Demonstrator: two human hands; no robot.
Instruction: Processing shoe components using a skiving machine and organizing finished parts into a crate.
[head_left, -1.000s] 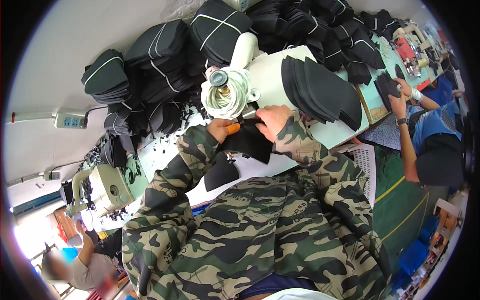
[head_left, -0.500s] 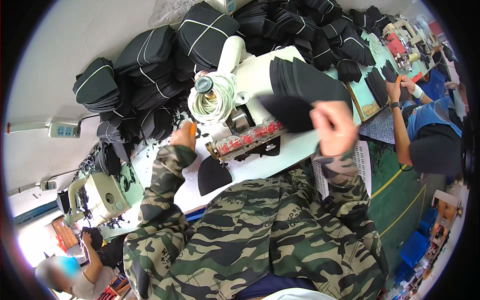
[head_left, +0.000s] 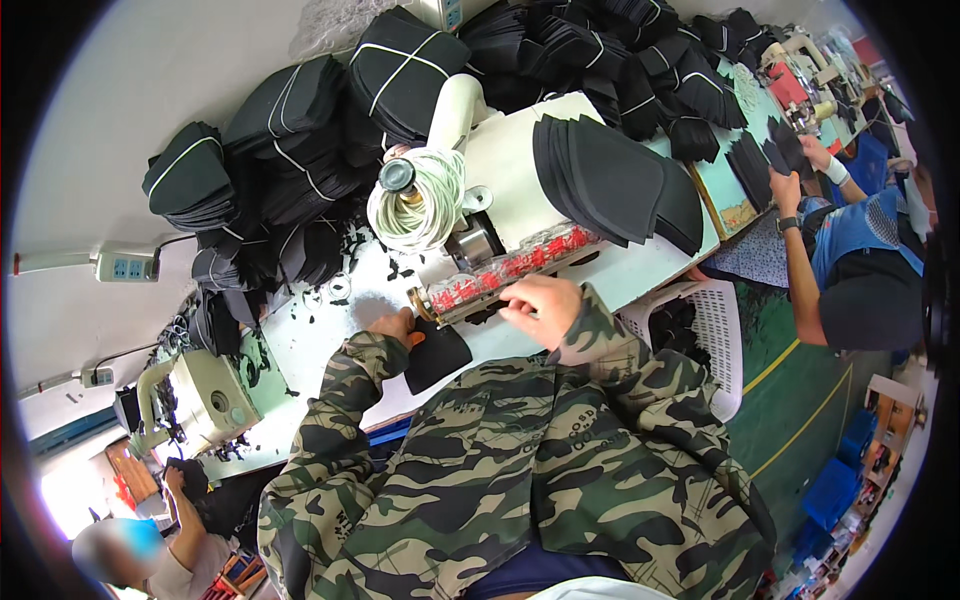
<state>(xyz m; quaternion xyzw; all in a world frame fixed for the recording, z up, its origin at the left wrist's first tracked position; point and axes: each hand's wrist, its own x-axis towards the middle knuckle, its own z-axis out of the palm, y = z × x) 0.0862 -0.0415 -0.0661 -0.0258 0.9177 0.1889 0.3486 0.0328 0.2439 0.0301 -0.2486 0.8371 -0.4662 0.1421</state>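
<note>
The person's left grip [head_left: 395, 325] is at the upper-left edge of a black curved panel [head_left: 438, 360], its orange-covered thumb against the material; whether the fingers pinch it cannot be told. The panel lies on the white tabletop [head_left: 330, 350], just to the right of and nearer the body than this grip. The right grip [head_left: 545, 308] is narrow, fingers curled, just in front of a cream bench machine [head_left: 510, 165]; whether anything sits between the fingertips is hidden. The machine's worn red-and-white front bar [head_left: 510, 268] runs just beyond the right grip, with its left end near the left grip. Beyond the left grip, a coil of white cord [head_left: 425, 205] hangs at the machine. Beyond and right of the right grip, stacked black panels [head_left: 600, 180] fan over the machine's bed. Farther off, tied black bundles [head_left: 405, 75] are heaped. Right of the right grip stands a white perforated basket [head_left: 730, 335] containing black pieces.
</note>
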